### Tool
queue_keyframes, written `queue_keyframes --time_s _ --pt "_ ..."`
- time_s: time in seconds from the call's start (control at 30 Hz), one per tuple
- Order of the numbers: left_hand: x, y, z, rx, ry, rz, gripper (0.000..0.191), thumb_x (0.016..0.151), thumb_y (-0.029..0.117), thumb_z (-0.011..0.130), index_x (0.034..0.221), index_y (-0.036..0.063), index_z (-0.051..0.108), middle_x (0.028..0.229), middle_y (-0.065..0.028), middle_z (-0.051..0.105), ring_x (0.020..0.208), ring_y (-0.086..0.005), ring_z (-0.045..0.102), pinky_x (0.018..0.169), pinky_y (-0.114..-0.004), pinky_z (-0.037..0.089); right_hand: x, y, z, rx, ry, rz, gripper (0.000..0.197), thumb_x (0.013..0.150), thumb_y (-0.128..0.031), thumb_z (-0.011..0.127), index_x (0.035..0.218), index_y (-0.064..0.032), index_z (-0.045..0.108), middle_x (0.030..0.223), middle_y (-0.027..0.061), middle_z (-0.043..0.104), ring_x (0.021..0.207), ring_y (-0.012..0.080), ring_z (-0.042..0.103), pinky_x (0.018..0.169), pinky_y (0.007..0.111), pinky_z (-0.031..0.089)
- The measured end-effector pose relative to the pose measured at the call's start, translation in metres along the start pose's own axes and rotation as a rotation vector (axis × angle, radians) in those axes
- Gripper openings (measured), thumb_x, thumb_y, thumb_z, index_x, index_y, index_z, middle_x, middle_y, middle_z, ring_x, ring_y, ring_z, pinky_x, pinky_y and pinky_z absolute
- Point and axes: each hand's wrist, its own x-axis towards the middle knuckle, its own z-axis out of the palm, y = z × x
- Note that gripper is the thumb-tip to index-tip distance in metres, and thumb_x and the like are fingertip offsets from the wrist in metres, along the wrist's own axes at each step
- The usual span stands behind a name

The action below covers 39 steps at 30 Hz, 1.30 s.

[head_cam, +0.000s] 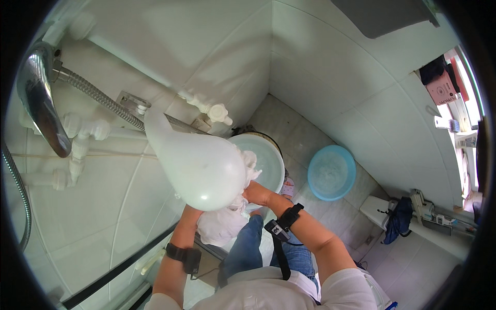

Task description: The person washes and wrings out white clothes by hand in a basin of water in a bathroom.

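A large, smooth white rounded object (201, 170) with a narrow neck fills the space in front of me; its material is unclear. My right hand (254, 192) is closed on a bunched white cloth (223, 226) at the object's right side. My left wrist (192, 213) shows at its lower edge, while the left hand itself is hidden behind it. Part of the cloth hangs below, between my forearms. Just beyond my right hand stands a white basin (276, 164) holding water, partly covered by the cloth and the white object.
A light blue basin (352, 164) with water stands on the tiled floor to the right. White pipes (79, 147), a valve (217, 112), a metal hose (100, 95) and a chrome fixture (40, 100) line the left wall. A dark blue item (399, 221) hangs at right.
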Motion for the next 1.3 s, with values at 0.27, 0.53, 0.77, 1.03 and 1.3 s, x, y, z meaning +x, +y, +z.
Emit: queue_keyframes --time_s 0.27,0.53,0.77,1.03,1.3 --pt "-0.024 0.029 0.016 -0.254 -0.023 -0.214 0.056 0.075 0.014 0.070 0.123 0.0016 0.045 0.115 -0.0109 0.053 0.103 -0.0228 0.053 0.086 -0.033 0.044 -0.014 -0.077 -0.023 -0.380 -0.339 0.248 0.041 0.079 -0.024 0.048 0.093 0.0141 0.056 0.086 0.0273 0.061 0.071 0.0303 0.063 0.065 0.036 0.050" --pt "-0.021 0.018 0.021 -0.289 -0.059 -0.256 0.055 0.076 0.016 0.069 0.123 0.0017 0.045 0.114 -0.0104 0.053 0.102 -0.0221 0.054 0.086 -0.033 0.044 -0.009 -0.077 -0.026 -0.179 -0.479 0.273 0.049 0.083 -0.036 0.047 0.113 0.0035 0.049 0.098 0.0219 0.059 0.075 0.0290 0.059 0.071 0.038 0.047" --pt "-0.016 0.021 0.032 -0.292 -0.050 -0.259 0.054 0.076 0.017 0.068 0.123 0.0019 0.044 0.114 -0.0099 0.054 0.101 -0.0214 0.054 0.086 -0.032 0.044 -0.002 -0.054 -0.023 0.126 -0.480 0.175 0.040 0.082 -0.033 0.051 0.104 -0.0005 0.056 0.077 0.0103 0.060 0.053 0.0146 0.056 0.041 0.027 0.045" --pt "-0.015 0.017 0.034 -0.331 -0.035 -0.277 0.053 0.077 0.018 0.066 0.123 0.0021 0.044 0.113 -0.0093 0.054 0.101 -0.0206 0.054 0.086 -0.032 0.044 -0.015 -0.038 -0.035 0.280 -0.481 0.283 0.057 0.085 -0.038 0.048 0.129 -0.0027 0.039 0.123 0.0124 0.049 0.105 0.0164 0.050 0.088 0.030 0.042" --pt "-0.012 0.020 0.037 -0.337 -0.008 -0.252 0.052 0.078 0.020 0.065 0.123 0.0022 0.044 0.112 -0.0088 0.054 0.100 -0.0199 0.054 0.085 -0.032 0.044 -0.007 -0.024 -0.038 0.809 0.068 0.280 0.068 0.085 -0.057 0.044 0.128 -0.0038 0.040 0.114 0.0085 0.052 0.099 0.0180 0.053 0.090 0.033 0.043"
